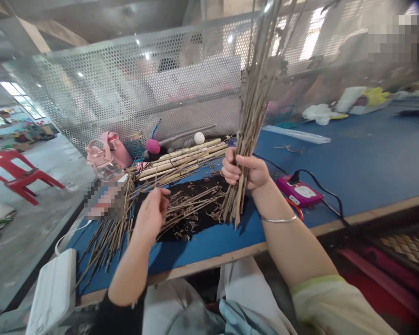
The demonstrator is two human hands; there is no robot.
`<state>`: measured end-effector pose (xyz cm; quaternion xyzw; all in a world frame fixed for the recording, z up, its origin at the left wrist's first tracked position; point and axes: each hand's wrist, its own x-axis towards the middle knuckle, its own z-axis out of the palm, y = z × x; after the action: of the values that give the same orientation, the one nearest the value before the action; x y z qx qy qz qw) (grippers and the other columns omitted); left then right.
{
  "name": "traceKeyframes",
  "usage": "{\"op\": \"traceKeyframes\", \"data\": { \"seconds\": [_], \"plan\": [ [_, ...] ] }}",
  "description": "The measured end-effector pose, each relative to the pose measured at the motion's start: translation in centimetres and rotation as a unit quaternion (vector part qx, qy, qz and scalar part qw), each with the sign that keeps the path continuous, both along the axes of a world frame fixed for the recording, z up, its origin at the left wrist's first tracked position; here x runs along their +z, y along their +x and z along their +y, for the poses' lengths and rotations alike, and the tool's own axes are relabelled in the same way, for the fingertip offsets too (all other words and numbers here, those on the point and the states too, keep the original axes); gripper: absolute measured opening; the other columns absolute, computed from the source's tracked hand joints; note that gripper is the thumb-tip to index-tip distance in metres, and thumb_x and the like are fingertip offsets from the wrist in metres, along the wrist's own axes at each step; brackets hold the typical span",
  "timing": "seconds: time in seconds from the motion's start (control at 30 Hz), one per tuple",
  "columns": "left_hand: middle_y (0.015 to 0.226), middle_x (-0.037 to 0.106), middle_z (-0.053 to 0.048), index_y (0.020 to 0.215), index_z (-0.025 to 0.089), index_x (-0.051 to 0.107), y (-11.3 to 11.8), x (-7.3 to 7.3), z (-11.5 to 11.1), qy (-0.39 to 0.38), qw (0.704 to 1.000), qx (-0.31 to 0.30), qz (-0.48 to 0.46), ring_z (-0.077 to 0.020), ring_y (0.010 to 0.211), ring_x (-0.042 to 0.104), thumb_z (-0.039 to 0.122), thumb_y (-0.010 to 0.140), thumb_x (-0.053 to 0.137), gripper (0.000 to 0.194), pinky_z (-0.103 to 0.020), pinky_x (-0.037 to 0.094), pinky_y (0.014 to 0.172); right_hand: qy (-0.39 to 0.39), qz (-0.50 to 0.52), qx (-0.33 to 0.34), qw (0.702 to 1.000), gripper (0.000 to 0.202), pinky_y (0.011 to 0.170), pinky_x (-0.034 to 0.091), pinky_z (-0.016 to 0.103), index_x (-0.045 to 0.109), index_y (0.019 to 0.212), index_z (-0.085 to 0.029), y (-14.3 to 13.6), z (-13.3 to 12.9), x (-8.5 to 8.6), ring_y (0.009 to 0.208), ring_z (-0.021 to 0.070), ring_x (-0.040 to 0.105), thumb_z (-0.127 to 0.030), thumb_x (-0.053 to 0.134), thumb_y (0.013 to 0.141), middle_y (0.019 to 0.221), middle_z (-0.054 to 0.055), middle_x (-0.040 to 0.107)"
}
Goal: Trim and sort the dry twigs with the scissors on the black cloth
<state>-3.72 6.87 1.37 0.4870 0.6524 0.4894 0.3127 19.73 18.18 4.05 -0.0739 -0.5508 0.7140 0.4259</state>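
Note:
Upright in my right hand (246, 170) is a tall bundle of thin dry sticks (253, 102), with my fingers and thumb wrapped round its lower part. The bundle's lower ends hang just over the right side of a black cloth (181, 229). My left hand (151, 211) is closed near the cloth's left side, and a short length of thin stick (156, 180) shows above its thumb. Loose sticks (192, 204) and curled dry scraps lie on the cloth. More sticks (108, 237) spread across the table's left end, partly behind my left forearm.
Pale thicker rods (181, 158) lie at the back of the blue table (363, 153), before a perforated metal screen (125, 93). A pink bottle (118, 149) stands back left. A purple power socket (300, 191) with black cables sits right. A white power strip (52, 291) is front left.

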Motion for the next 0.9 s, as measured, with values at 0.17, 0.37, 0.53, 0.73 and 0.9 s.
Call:
{"op": "traceKeyframes", "data": {
  "seconds": [0.17, 0.37, 0.53, 0.73, 0.9],
  "plan": [
    [0.058, 0.046, 0.003, 0.090, 0.020, 0.058, 3.5, -2.6, -5.6, -0.066, 0.989, -0.132, -0.014, -0.0107, 0.051, 0.043, 0.047, 0.086, 0.038, 0.033, -0.022, 0.034, 0.049, 0.019, 0.007, 0.018, 1.000, 0.028, 0.042, 0.037, 0.020, 0.048, 0.075, -0.021, -0.9, -0.6, -0.5, 0.044, 0.0073, 0.040, -0.036, 0.070, 0.066, 0.051, -0.008, 0.042],
    [0.072, 0.067, -0.003, 0.090, 0.020, 0.068, 4.7, -2.0, -9.7, -0.150, 0.913, -0.335, 0.180, -0.0151, 0.065, 0.057, 0.036, 0.087, 0.038, 0.034, -0.024, 0.039, 0.060, 0.008, -0.054, 0.010, 0.998, 0.029, 0.060, 0.050, 0.028, 0.046, 0.069, -0.018, -2.7, 0.0, 0.1, 0.055, 0.0103, 0.054, -0.032, 0.071, 0.068, 0.055, -0.006, 0.050],
    [0.083, 0.072, -0.010, 0.084, 0.018, 0.072, 6.9, -4.0, -9.8, -0.197, 0.847, -0.379, 0.316, -0.0234, 0.078, 0.064, 0.021, 0.082, 0.041, 0.031, -0.032, 0.044, 0.070, 0.008, -0.008, -0.069, 0.998, 0.032, 0.058, 0.050, 0.028, 0.041, 0.071, -0.020, -4.9, 0.9, 3.9, 0.051, 0.0096, 0.053, -0.034, 0.070, 0.071, 0.053, -0.008, 0.049],
    [0.108, 0.065, -0.022, 0.110, 0.011, 0.066, 7.2, -6.1, -10.6, -0.300, 0.804, -0.325, 0.398, -0.0409, 0.102, 0.058, 0.024, 0.066, 0.068, 0.046, -0.050, 0.043, 0.084, 0.008, -0.052, -0.087, 0.995, 0.035, 0.053, 0.049, 0.026, 0.042, 0.068, -0.020, -6.9, -0.4, 4.2, 0.047, 0.0094, 0.052, -0.038, 0.072, 0.068, 0.051, -0.008, 0.049],
    [0.091, 0.070, -0.006, 0.105, 0.023, 0.066, 3.6, -1.1, -10.3, -0.121, 0.901, -0.407, 0.093, -0.0223, 0.082, 0.064, 0.045, 0.078, 0.056, 0.036, -0.033, 0.049, 0.075, -0.019, -0.115, -0.084, 0.990, 0.036, 0.049, 0.045, 0.024, 0.045, 0.064, -0.018, -8.5, -1.7, 2.2, 0.044, 0.0087, 0.050, -0.045, 0.069, 0.068, 0.048, -0.007, 0.048]
  ]
}}
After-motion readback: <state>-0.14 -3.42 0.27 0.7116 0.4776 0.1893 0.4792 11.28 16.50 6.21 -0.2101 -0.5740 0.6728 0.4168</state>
